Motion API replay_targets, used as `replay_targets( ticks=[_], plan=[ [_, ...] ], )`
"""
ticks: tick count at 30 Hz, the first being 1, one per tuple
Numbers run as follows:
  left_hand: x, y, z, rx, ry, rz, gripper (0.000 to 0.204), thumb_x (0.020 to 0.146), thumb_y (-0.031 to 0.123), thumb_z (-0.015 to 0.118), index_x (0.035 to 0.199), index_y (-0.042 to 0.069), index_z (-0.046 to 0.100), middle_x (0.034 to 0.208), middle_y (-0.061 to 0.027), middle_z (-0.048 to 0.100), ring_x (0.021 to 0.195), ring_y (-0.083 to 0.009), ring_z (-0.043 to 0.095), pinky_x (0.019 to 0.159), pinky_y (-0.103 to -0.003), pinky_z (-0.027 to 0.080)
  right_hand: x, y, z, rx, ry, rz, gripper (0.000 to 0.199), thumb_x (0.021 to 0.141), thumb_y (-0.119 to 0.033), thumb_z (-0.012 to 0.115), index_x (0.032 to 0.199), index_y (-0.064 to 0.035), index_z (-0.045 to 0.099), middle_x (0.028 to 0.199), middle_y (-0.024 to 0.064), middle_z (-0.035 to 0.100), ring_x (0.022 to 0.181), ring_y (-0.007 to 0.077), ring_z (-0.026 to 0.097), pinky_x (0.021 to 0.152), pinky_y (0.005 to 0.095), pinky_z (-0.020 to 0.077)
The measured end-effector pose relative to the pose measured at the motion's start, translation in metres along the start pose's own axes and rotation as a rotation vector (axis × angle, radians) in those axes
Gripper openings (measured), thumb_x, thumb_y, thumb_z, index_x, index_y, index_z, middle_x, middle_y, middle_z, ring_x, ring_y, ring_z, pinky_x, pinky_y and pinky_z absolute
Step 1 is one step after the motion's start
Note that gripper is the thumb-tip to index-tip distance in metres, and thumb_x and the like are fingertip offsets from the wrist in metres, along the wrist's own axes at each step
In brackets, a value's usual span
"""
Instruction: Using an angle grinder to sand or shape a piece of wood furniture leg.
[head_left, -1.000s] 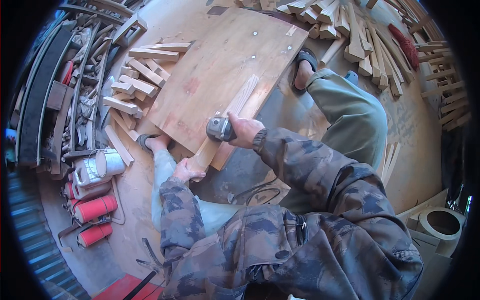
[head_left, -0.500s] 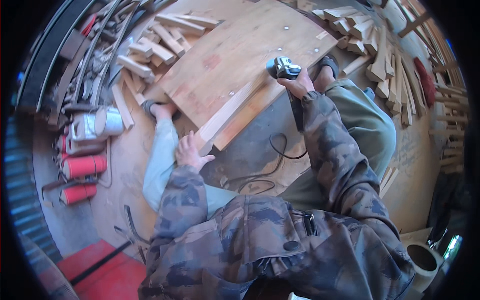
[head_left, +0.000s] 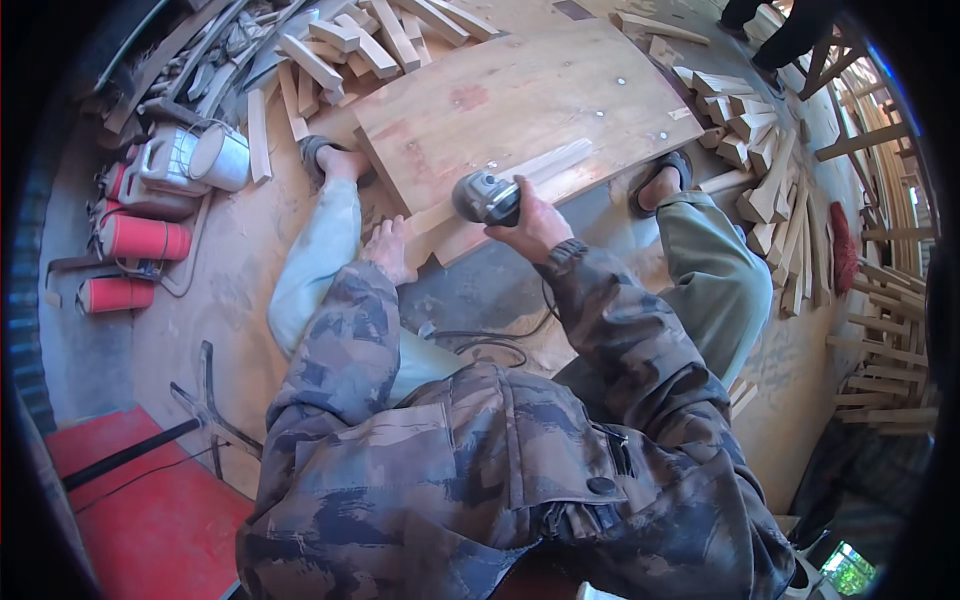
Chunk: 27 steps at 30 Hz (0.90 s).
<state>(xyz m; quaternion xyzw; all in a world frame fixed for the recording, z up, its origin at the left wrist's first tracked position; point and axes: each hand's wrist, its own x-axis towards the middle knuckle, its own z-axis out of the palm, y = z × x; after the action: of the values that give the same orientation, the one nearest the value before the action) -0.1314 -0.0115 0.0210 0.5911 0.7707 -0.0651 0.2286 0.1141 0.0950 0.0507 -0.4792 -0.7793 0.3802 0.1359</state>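
Observation:
A pale wooden strip (head_left: 552, 160) lies along the near edge of a plywood board (head_left: 500, 100). My right hand (head_left: 537, 222) is closed around the body of an angle grinder (head_left: 485, 196). The grinder's round head sits over the strip, hiding its middle; whether the disc touches the wood I cannot tell. At the strip's left end is my left hand (head_left: 388, 250), its fingers against the wood, gripping that end. A black cord (head_left: 500, 340) trails on the floor below the grinder.
Wooden pieces (head_left: 370, 50) are piled beyond the board at left, with another heap (head_left: 765, 150) at right. Red cylinders (head_left: 150, 238) and a white bucket (head_left: 219, 157) stand at left. A red panel (head_left: 160, 510) is at lower left. Another person's legs (head_left: 790, 40) show at far right.
My right hand has brought the grinder leftward along the strip, nearer my left hand. My left hand remains at the strip's end. The view has shifted, and another person's legs now show.

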Motion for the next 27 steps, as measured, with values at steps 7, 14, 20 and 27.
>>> replay_targets(
  ticks=[7,14,20,27],
  plan=[
    [0.01,-0.005,-0.007,-0.012,-0.106,0.041,0.095,0.057,0.023,0.082,0.133,-0.002,0.031,0.123,-0.0205,0.045,0.12,-0.0361,0.045,0.101,-0.042,0.042,0.0,-0.013,0.018,-0.089,-0.113,-0.013,0.095,0.069,-0.033,0.077,0.138,0.0056,0.025,0.101,0.028,0.063,0.099,0.0401,0.062,0.087,0.0432,0.0487],
    [0.009,-0.018,-0.009,-0.052,-0.114,0.059,0.092,0.054,0.022,0.081,0.129,-0.002,0.034,0.12,-0.0208,0.046,0.116,-0.037,0.048,0.099,-0.043,0.044,0.042,0.064,-0.059,-0.207,0.101,0.209,0.089,0.066,-0.035,0.082,0.13,0.0035,0.033,0.109,0.0274,0.06,0.106,0.0366,0.06,0.089,0.0384,0.0478],
    [0.008,-0.014,-0.006,-0.031,-0.083,0.061,0.094,0.053,0.023,0.082,0.13,-0.002,0.034,0.121,-0.0199,0.046,0.116,-0.0361,0.048,0.099,-0.042,0.044,0.057,0.077,-0.084,-0.159,0.216,0.401,0.082,0.065,-0.034,0.082,0.123,0.0022,0.037,0.109,0.0254,0.061,0.105,0.0374,0.061,0.089,0.0403,0.0483],
    [0.015,-0.017,-0.005,-0.02,-0.133,0.06,0.097,0.053,0.026,0.084,0.132,-0.001,0.033,0.123,-0.0195,0.046,0.119,-0.0356,0.047,0.1,-0.041,0.043,0.027,0.012,-0.004,-0.145,-0.018,0.088,0.092,0.067,-0.033,0.079,0.134,0.0048,0.029,0.104,0.0264,0.063,0.1,0.0394,0.062,0.085,0.0435,0.0498]
  ],
)
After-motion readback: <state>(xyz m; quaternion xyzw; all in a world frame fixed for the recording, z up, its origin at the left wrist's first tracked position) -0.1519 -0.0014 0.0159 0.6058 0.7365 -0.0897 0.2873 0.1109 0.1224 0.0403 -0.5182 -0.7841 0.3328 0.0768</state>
